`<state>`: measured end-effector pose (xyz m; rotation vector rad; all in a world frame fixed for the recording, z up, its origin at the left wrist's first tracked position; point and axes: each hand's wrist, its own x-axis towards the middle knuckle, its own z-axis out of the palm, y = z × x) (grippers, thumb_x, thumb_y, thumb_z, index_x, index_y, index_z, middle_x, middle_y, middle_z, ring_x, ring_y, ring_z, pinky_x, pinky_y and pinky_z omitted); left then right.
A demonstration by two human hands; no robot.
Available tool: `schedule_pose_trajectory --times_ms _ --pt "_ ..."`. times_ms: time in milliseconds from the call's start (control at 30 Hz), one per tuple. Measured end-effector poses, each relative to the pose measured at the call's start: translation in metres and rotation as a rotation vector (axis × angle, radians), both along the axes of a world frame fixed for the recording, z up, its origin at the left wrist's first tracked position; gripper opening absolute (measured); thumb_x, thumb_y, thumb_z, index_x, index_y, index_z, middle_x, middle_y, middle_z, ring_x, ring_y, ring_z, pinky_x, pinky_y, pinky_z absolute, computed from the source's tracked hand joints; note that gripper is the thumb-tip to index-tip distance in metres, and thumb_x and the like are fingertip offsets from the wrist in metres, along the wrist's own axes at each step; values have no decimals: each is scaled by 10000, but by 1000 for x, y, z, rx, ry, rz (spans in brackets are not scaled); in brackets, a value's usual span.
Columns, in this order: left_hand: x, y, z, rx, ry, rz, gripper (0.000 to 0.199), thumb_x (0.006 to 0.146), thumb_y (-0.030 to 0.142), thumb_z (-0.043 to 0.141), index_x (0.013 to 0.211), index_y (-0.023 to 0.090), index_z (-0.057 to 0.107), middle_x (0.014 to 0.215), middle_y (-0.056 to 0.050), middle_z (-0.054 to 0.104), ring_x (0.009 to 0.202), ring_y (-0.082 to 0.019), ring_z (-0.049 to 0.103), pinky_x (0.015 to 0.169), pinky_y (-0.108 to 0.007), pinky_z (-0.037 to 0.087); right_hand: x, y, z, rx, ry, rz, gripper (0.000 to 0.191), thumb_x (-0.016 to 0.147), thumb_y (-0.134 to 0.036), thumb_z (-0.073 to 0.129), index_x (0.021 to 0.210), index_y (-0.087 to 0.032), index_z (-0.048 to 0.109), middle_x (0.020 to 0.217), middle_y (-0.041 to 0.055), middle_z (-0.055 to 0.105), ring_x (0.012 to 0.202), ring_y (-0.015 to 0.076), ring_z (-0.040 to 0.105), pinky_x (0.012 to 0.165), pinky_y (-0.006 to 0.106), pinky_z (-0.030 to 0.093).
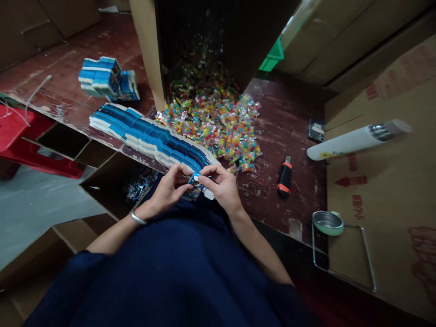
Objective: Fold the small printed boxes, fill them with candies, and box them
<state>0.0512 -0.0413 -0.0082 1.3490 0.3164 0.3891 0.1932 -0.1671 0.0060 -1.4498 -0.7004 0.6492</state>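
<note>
Both hands meet at the table's front edge over a small printed cardboard box (193, 193), blue with white flaps. My left hand (170, 185) pinches its left side between thumb and fingers. On the other side, my right hand (221, 184) grips near the white flap with thumb and forefinger. My fingers hide part of the box. Just beyond them runs a long row of flat blue-and-white cartons (150, 136), packed edge to edge. Behind it spreads a heap of clear packets of colourful candies (218, 122), spilling from a big dark open carton.
A black-and-orange utility knife (284, 178) lies on the red table at right. Near it are a white bottle (344, 144) and a small metal-lined cup (328, 222). More carton stacks (100, 77) sit at left. Below the edge, an open cardboard box (109, 188) holds filled packs beside a red stool (41, 145).
</note>
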Motion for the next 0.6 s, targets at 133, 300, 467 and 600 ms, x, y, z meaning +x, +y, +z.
schedule_pose_trajectory --times_ms 133,300,467,600 --pt "-1 0 0 -2 -16 -40 330 847 223 779 1045 207 516 1022 -28 649 959 -159 716 881 -298 620 9 0 5 -70 -20 22 266 765 -431 843 729 -213 693 744 13 682 719 169 614 669 318 514" --pt "-1 -1 3 7 -12 -51 426 852 179 758 1225 228 559 1060 -36 682 930 -151 728 865 -278 618 11 -1 8 -26 -113 37 268 809 -400 814 690 -211 666 776 19 680 747 169 626 690 321 508" --pt "-1 -1 5 25 15 -26 343 850 196 754 1185 190 679 1071 -62 722 917 -160 722 823 -255 606 2 -6 4 59 -231 119 243 913 -425 725 785 -222 691 946 51 705 887 188 674 756 330 558" --pt "-3 -3 1 -48 68 -33 301 818 263 806 1076 176 677 1043 -55 713 884 -164 718 808 -266 601 5 -14 -2 37 -314 199 185 883 -419 761 920 -241 725 1089 69 718 990 209 696 728 313 590"
